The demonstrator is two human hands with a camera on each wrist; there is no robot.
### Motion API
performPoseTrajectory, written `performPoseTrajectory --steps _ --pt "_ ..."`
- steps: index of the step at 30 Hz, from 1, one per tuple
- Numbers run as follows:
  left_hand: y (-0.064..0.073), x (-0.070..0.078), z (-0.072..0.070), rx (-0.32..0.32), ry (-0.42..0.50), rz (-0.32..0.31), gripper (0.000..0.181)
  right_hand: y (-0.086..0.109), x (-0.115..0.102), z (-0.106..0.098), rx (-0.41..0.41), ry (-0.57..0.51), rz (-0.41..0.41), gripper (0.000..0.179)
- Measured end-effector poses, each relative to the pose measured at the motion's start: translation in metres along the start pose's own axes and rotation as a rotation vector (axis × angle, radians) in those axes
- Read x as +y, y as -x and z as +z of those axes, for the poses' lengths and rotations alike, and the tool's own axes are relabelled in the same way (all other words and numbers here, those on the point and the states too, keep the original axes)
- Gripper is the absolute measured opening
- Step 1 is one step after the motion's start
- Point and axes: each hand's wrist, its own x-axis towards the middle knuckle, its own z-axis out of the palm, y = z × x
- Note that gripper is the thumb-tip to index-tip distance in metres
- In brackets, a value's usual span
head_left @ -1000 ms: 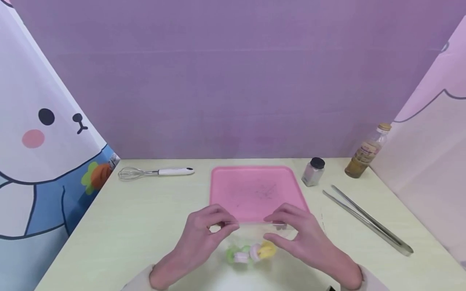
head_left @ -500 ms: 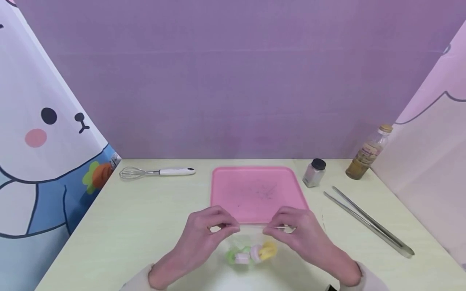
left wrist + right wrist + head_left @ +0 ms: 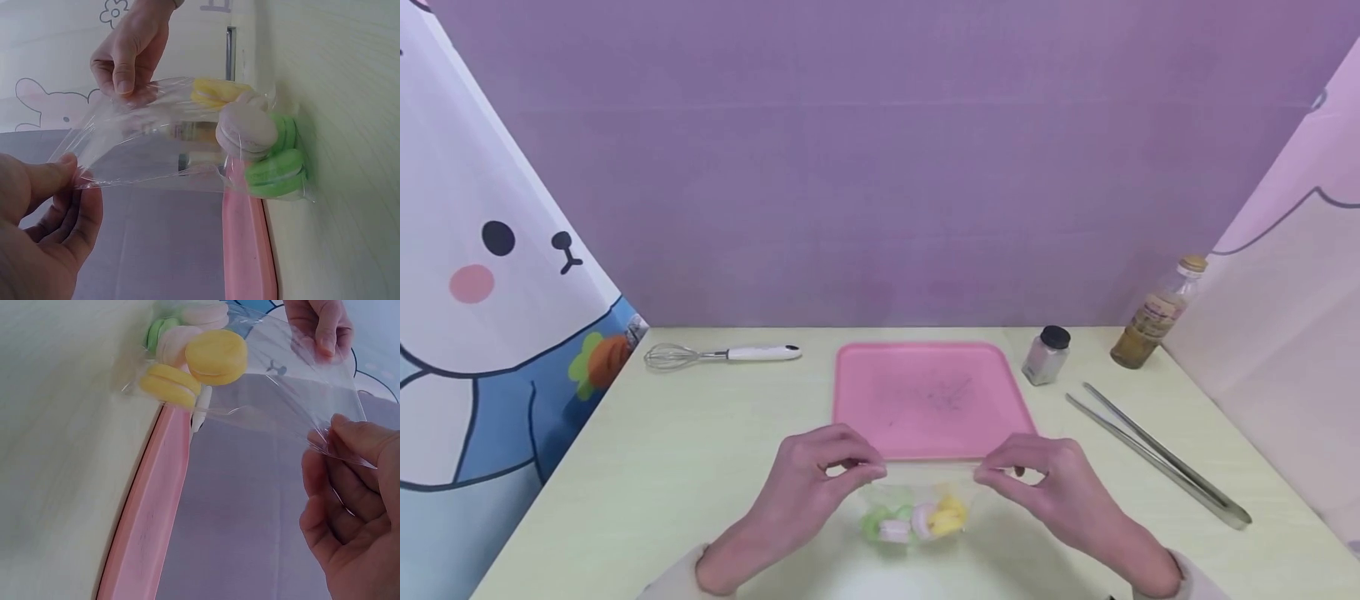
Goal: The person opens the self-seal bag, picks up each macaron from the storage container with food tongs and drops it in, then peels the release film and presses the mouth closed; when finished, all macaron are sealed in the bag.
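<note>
Between the two hands hangs a clear plastic bag with several macarons gathered at its bottom. My left hand pinches one top corner of the bag between thumb and fingers. At the opposite top corner, my right hand pinches the plastic the same way. The bag's top edge spans between the hands. Inside, a green macaron and a pale pink macaron lie toward the left side. A yellow macaron shows toward the right side in the right wrist view.
A pink tray lies just beyond the hands. Behind it to the left is a whisk. On the right stand a black-capped jar and a corked bottle. Metal tongs lie nearer on that side.
My right thumb and fingertips, apart a second ago, have come together on the bag's edge. That hand has then moved right, widening the bag's top; the left hand shifted slightly left.
</note>
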Motion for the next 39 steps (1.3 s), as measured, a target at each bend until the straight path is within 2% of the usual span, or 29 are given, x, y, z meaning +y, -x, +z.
performPoseTrajectory --steps 3,10,16,20,25,27,33,39 --pt "0.0 0.001 0.0 -0.003 0.002 -0.01 0.006 0.002 0.001 -0.001 -0.017 -0.044 -0.022 0.031" --pt "0.003 -0.001 -0.002 -0.011 -0.006 -0.049 0.009 0.01 0.004 -0.003 -0.112 -0.195 0.006 0.038" --pt "0.002 -0.001 0.0 -0.078 -0.051 -0.054 0.018 0.013 0.002 0.002 -0.077 -0.231 0.062 0.034" --pt "-0.003 0.006 0.007 -0.14 -0.096 -0.091 0.032 0.013 0.001 0.004 -0.056 -0.229 0.07 0.032" --pt "-0.012 0.013 0.023 -0.193 -0.216 -0.155 0.032 0.012 0.001 0.006 -0.071 -0.243 0.093 0.031" --pt "-0.014 0.014 0.028 -0.203 -0.236 -0.168 0.028 0.012 0.0 0.007 -0.077 -0.241 0.092 0.03" --pt "-0.014 0.013 0.033 -0.167 -0.211 -0.224 0.012 0.011 -0.003 0.007 -0.079 -0.239 0.084 0.03" --pt "-0.013 0.013 0.032 -0.117 -0.124 -0.198 0.006 0.012 -0.003 0.007 -0.065 -0.225 0.088 0.032"
